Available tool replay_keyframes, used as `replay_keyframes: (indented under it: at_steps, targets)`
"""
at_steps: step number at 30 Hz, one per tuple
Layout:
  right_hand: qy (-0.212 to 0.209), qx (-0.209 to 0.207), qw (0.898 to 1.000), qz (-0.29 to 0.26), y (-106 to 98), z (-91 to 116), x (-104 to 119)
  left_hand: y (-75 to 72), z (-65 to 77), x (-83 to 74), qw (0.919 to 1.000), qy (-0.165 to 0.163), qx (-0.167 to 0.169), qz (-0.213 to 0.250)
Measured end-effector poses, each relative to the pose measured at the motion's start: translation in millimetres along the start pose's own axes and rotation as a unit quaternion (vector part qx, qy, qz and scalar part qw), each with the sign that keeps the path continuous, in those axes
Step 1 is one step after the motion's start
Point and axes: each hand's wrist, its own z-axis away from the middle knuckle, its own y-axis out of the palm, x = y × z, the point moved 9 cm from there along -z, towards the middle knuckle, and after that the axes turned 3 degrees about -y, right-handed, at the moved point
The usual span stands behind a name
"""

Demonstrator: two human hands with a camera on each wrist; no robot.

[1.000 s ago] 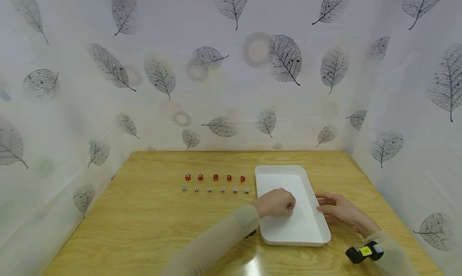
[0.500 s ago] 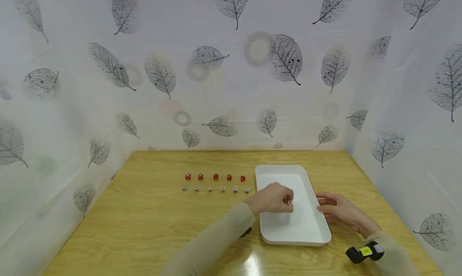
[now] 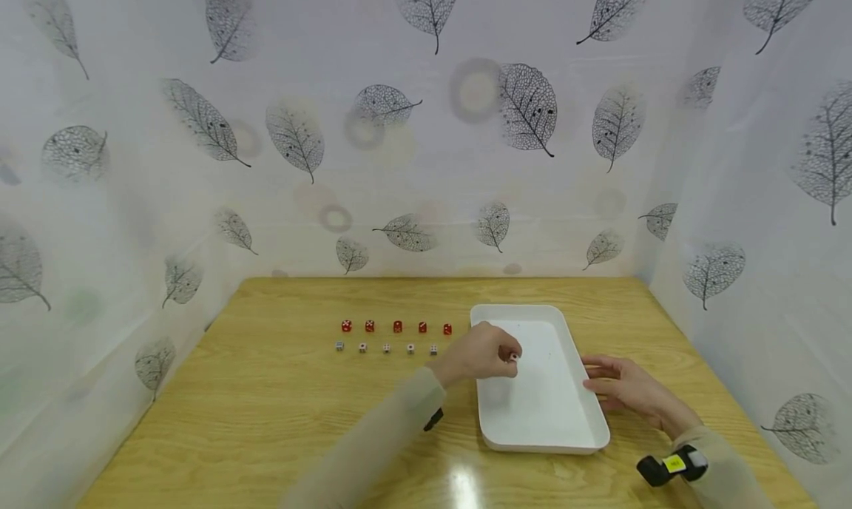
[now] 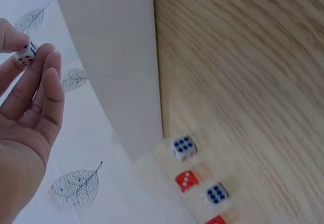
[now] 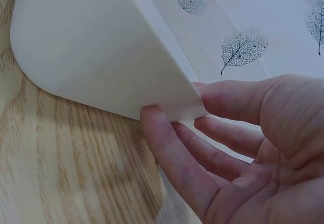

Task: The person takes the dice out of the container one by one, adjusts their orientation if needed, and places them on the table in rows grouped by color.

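Observation:
Between thumb and fingertips, my left hand (image 3: 476, 354) pinches a small white die (image 3: 513, 357) over the left part of a white tray (image 3: 542, 416). Red and blue pips show on this die (image 4: 25, 54) in the left wrist view. My right hand (image 3: 629, 385) rests at the tray's right side, its fingers extended. In the right wrist view, its thumb (image 5: 228, 100) lies at the rim and a fingertip (image 5: 154, 117) touches the outer wall.
Left of the tray, several red dice (image 3: 397, 326) form a back row and several white dice (image 3: 387, 348) a front row on the wooden table (image 3: 279, 390). My left hand and forearm hide the front row's right end. A leaf-patterned curtain (image 3: 426, 161) surrounds the table.
My left hand has moved left and away from me across the tray, still pinching the white die. It now covers the rightmost white die of the row. My right hand has stayed put.

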Motion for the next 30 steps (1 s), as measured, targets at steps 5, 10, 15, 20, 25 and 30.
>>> replay_keyframes:
  at_steps: [5,10,15,20,25,30]
  targets:
    - [-0.001,0.0,1.0,-0.001,0,0,0,-11.0,7.8,11.0,0.9998,-0.01,-0.011,0.017]
    - [-0.006,0.004,1.0,0.0,-1,0,1,-18.7,15.3,22.2,0.9987,-0.028,-0.013,0.041]
    - [-0.003,0.006,1.0,-0.002,0,-1,2,-23.5,22.2,35.4,0.9968,-0.039,-0.021,0.067]
    - [-0.003,0.005,1.0,-0.001,0,-1,2,-32.8,32.1,46.9,0.9953,-0.043,-0.055,0.067]
    - [-0.003,0.004,1.0,0.0,1,0,0,-41.3,49.3,62.8,0.9917,-0.049,-0.096,0.07]
    - [-0.002,0.004,1.0,-0.001,1,0,0,-49.7,68.4,79.7,0.9872,-0.07,-0.117,0.082]
